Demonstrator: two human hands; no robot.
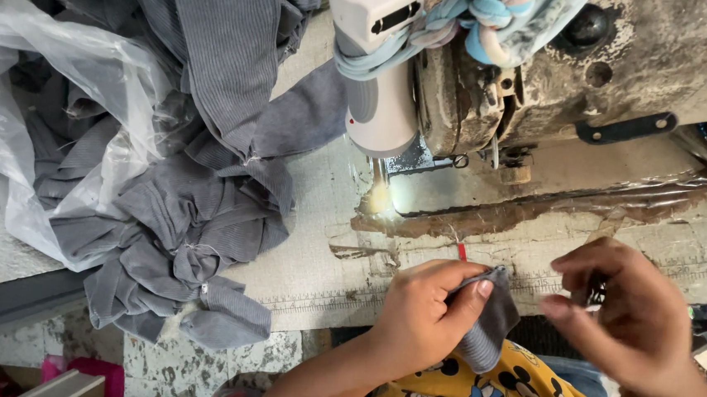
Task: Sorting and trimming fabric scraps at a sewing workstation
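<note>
My left hand (424, 315) pinches a small grey ribbed fabric piece (489, 328) between thumb and fingers, just in front of the sewing machine's bed. To its right, my right hand (627, 317) hovers with its fingers curled and thumb close to forefinger; nothing is visible in it. The sewing machine (528, 78) stands above both hands, worn and stained, with a white lamp (379, 76) shining on the needle area (378, 196). Strips of cloth (490, 21) are tied around the machine's head.
A heap of grey ribbed fabric pieces (197, 187) lies to the left on the table (316, 262), partly in a clear plastic bag (37, 93). A yellow patterned garment (472, 393) covers my lap. A pink object (96, 375) sits on the floor.
</note>
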